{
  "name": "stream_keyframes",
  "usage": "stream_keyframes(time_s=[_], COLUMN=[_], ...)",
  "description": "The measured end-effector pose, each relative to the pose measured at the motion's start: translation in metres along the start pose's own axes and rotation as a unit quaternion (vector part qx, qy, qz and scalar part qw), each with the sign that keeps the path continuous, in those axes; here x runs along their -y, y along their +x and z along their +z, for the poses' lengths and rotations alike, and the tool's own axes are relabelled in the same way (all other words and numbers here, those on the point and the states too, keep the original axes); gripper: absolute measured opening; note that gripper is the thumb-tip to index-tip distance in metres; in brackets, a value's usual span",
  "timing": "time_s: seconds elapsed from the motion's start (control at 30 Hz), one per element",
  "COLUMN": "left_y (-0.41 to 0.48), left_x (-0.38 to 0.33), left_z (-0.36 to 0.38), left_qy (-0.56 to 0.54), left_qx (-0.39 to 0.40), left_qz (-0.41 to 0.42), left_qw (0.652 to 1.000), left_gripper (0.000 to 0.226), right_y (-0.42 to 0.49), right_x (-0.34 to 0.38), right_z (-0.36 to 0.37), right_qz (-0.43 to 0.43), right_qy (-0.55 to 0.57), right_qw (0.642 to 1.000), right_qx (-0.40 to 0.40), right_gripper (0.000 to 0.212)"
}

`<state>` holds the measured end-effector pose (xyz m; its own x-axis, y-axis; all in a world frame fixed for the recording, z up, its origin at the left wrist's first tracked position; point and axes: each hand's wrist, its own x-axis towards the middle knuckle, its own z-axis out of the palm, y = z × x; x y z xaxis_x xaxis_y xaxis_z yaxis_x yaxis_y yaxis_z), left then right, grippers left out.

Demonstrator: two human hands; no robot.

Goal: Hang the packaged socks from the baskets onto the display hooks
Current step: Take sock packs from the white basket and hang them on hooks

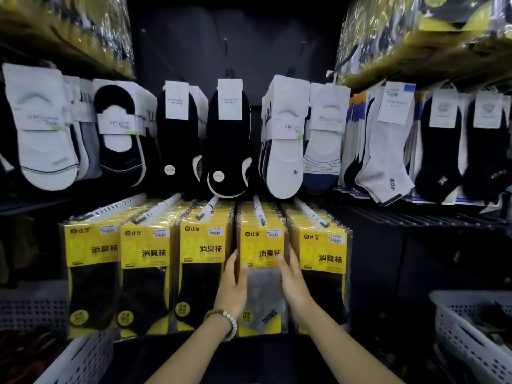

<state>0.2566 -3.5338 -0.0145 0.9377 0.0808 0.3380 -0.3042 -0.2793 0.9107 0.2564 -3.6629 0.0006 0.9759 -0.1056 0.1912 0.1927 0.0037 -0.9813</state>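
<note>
**Hands clasp one grey-sock pack**

Beyond the hands rises a dark rack wall (221, 37). Two white perforated plastic baskets flank the forearms, one left (83, 358), one right (465, 322). Five glossy yellow stacks (94, 273) hang on five hooks (259, 210). Left hand (232, 286) and right hand (295, 286) pinch the side edges of the grey-sock pack (263, 289), frontmost on the fourth hook. One beaded bracelet (225, 321) circles the left wrist.

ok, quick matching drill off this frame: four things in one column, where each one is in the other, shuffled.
Things:
1. grey-sock pack
2. left hand
3. right hand
4. bead bracelet

Places:
A. on the left wrist
B. on the pack's right edge
C. front of the fourth yellow stack from the left
D. on the pack's left edge

Pairs: 1-C, 2-D, 3-B, 4-A
</note>
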Motion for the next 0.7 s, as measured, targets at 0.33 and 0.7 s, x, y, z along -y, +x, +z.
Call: stream_keyframes(time_s=[0.33,0.7], left_y=[0.003,-0.014], left_x=[0.033,0.069], left_z=[0.012,0.022], left_qy=[-0.053,-0.051], left_qx=[0.039,0.043], left_qz=[-0.022,-0.084], left_qw=[0.998,0.994], left_gripper=[0.057,0.056], right_y=[0.003,-0.021], right_x=[-0.043,-0.095], right_z=[0.004,0.002], right_qz=[0.039,0.066], right_qy=[0.012,-0.057], right_qw=[0.999,0.996], right_qx=[-0.01,-0.016], right_gripper=[0.057,0.06])
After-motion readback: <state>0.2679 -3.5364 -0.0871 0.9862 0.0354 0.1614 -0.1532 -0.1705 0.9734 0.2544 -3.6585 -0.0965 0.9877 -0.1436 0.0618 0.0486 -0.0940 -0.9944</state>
